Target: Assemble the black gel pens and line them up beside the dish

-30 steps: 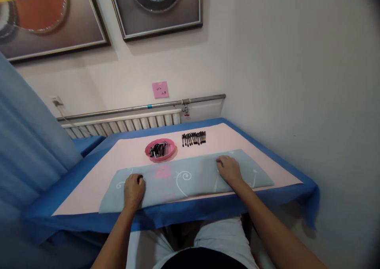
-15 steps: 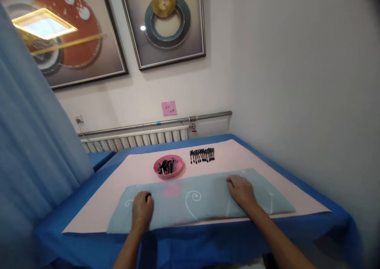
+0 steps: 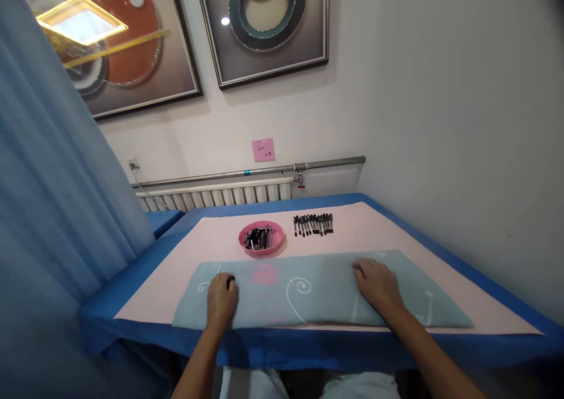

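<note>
My left hand (image 3: pixel 221 300) rests on the left part of a folded light-blue towel (image 3: pixel 328 290), its fingers curled in. A dark spot shows between thumb and forefinger; whether it is an object or shadow I cannot make out. On the towel's right part lies my right hand (image 3: pixel 378 284), loosely closed, with nothing seen in it. Beyond the towel stands a pink oval basket (image 3: pixel 282 240) holding many small dark and clear pieces. To its right, several black-ended small brushes or wands (image 3: pixel 313 225) lie side by side in a row.
A pink sheet (image 3: pixel 158 287) covers most of the blue-draped table (image 3: pixel 106 322). A blue curtain (image 3: pixel 57 152) hangs at the left. Behind the table are a radiator (image 3: pixel 220 197), a pipe (image 3: pixel 337 163) and a pink note (image 3: pixel 263 150) on the wall.
The view has shifted, so the table and its things sit further right in the picture. Both hands keep their places on the towel, and nothing has been picked up.
</note>
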`<action>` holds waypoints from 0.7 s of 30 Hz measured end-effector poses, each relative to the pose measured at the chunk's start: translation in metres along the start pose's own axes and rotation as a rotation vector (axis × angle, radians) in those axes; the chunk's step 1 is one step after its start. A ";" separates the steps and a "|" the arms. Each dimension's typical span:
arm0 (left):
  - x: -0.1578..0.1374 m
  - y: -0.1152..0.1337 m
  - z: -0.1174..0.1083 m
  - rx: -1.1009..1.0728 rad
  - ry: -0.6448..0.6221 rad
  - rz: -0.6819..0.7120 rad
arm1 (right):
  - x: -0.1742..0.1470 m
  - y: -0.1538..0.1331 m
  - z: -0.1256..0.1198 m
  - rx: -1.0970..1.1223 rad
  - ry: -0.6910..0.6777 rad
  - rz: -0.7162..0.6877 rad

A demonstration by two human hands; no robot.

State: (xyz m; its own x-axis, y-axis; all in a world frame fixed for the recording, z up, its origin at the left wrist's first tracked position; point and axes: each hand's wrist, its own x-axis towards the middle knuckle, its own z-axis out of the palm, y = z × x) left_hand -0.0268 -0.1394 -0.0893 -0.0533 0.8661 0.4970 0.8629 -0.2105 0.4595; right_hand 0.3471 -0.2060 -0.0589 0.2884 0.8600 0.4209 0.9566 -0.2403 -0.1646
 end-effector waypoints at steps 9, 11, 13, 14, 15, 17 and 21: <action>-0.001 0.006 -0.004 -0.041 0.032 0.001 | 0.001 -0.001 -0.001 0.024 0.029 0.000; -0.001 0.006 -0.004 -0.042 0.032 0.009 | 0.001 0.000 -0.001 0.038 0.029 0.000; -0.001 0.006 -0.004 -0.045 0.030 0.012 | 0.001 0.001 0.002 0.048 0.030 0.000; -0.002 0.006 -0.003 -0.046 0.029 0.012 | 0.002 0.002 0.003 0.051 0.031 0.000; -0.002 0.005 -0.002 -0.050 0.028 0.011 | 0.002 0.004 0.006 0.053 0.031 0.001; -0.003 0.003 0.000 -0.062 0.028 0.006 | 0.004 0.009 0.013 0.060 0.039 -0.002; -0.002 -0.003 0.006 -0.132 0.016 -0.061 | 0.005 0.021 0.033 0.093 0.165 -0.051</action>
State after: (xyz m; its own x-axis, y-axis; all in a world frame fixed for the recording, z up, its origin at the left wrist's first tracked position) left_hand -0.0260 -0.1379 -0.0964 -0.1119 0.8721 0.4764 0.7846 -0.2166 0.5809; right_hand 0.3676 -0.1922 -0.0896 0.2494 0.7825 0.5705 0.9646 -0.1487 -0.2178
